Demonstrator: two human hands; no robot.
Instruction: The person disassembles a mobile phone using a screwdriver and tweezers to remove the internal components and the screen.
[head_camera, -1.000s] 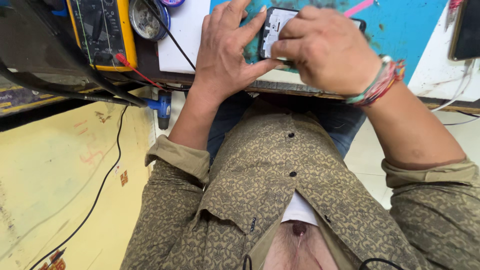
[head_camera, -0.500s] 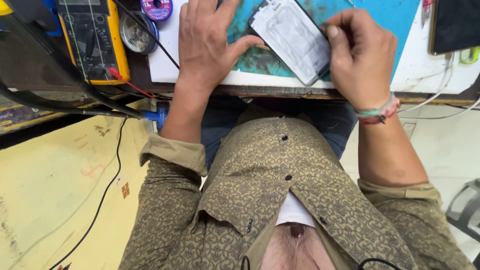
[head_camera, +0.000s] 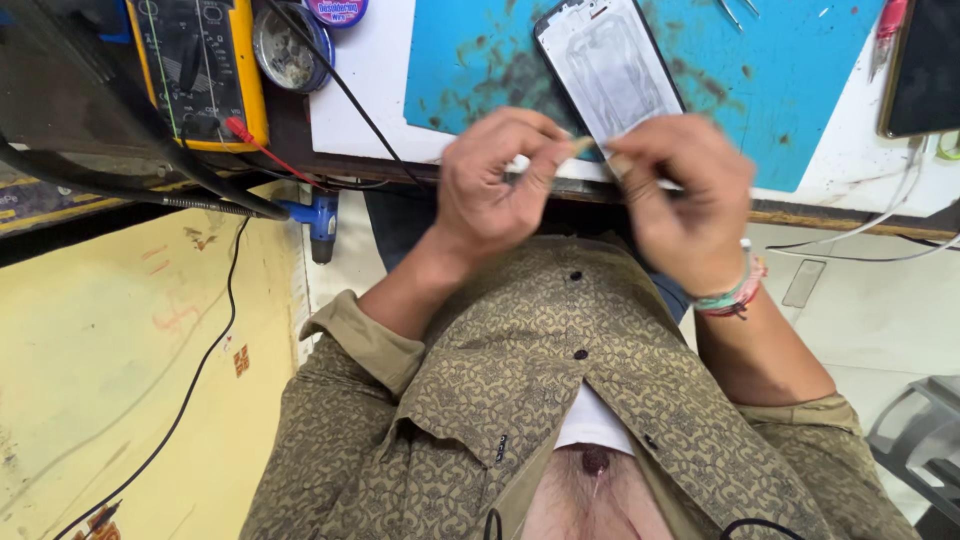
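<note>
A phone frame, white inside with a dark rim, lies on the blue work mat with nobody touching it. My left hand and my right hand are raised close together over the table's near edge, just below the frame. Their fingertips meet on a small tan piece, which both hands pinch. Motion blur hides what the piece is. A coloured band circles my right wrist.
A yellow multimeter with a red probe lead and a round tin sit at the back left. A dark-screened device lies at the right. Black cables hang at the left, beside a blue tool.
Both hands have left the phone frame and drawn back to the table's near edge. They now pinch a small tan piece between them, and the frame stays on the mat.
</note>
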